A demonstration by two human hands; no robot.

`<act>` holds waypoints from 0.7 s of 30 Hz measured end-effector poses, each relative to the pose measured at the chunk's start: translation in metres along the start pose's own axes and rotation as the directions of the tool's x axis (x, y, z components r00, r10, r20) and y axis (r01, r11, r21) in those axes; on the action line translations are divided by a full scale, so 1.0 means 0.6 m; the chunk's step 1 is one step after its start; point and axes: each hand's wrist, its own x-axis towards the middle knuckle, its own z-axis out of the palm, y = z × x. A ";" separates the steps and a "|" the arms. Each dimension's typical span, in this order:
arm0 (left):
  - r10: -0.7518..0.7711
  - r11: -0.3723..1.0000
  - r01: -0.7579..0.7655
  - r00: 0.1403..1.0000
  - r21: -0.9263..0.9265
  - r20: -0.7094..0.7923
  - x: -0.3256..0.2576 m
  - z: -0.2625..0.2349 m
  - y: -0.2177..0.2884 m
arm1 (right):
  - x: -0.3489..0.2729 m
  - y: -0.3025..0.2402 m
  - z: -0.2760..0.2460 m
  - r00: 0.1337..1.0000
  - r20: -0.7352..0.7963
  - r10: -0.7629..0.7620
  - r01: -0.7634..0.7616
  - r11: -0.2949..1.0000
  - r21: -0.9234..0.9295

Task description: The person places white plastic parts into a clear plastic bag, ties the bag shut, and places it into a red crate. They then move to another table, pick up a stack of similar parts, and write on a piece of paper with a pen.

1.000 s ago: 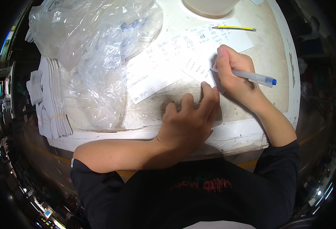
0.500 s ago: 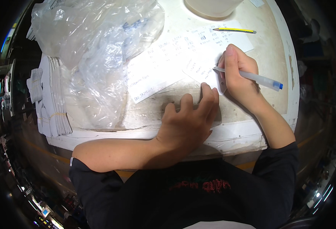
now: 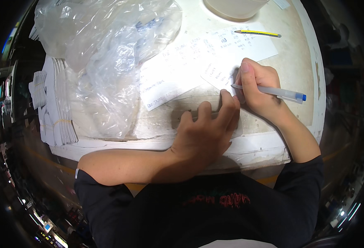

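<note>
My right hand [image 3: 259, 87] is closed round a pen [image 3: 282, 93] with a frosted barrel and a blue end. The pen's tip meets a small white slip of paper [image 3: 216, 75] that bears several handwritten lines. Beside the slip's lower edge lies my left hand [image 3: 209, 132], its fingers spread and bent, with the fingertips at the paper's edge. Under the slip is a longer white sheet [image 3: 169, 84] with columns of handwriting. A yellow and black pencil [image 3: 258, 33] rests across the far right part of that sheet.
Crumpled clear plastic bags [image 3: 111, 62] cover the table's left side. Bundles of grey-white paper or card [image 3: 57, 128], banded together, stand at the left edge. A translucent round container [image 3: 236, 9] sits at the far side. The white table's near edge [image 3: 264, 144] runs before my body.
My right hand and the pen tip have come slightly nearer to me along the slip. My left hand stays in nearly the same place. The whole view has shifted a little.
</note>
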 end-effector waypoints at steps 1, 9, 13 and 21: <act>0.005 1.000 -0.005 1.000 0.005 0.000 0.000 0.000 0.000 | 0.000 -0.001 0.000 1.000 0.003 0.001 -0.001 1.000 0.005; 0.002 1.000 -0.002 1.000 0.005 0.022 0.000 0.002 0.001 | 0.000 -0.004 0.003 1.000 0.004 0.014 -0.014 0.998 -0.056; 0.002 1.000 -0.002 1.000 0.012 0.015 0.000 0.002 0.001 | 0.002 -0.002 0.000 1.000 0.006 -0.025 0.025 0.997 -0.067; 0.008 1.000 -0.008 1.000 0.022 0.013 0.000 -0.001 -0.001 | 0.002 -0.004 0.004 0.998 -0.057 -0.017 0.012 0.997 -0.075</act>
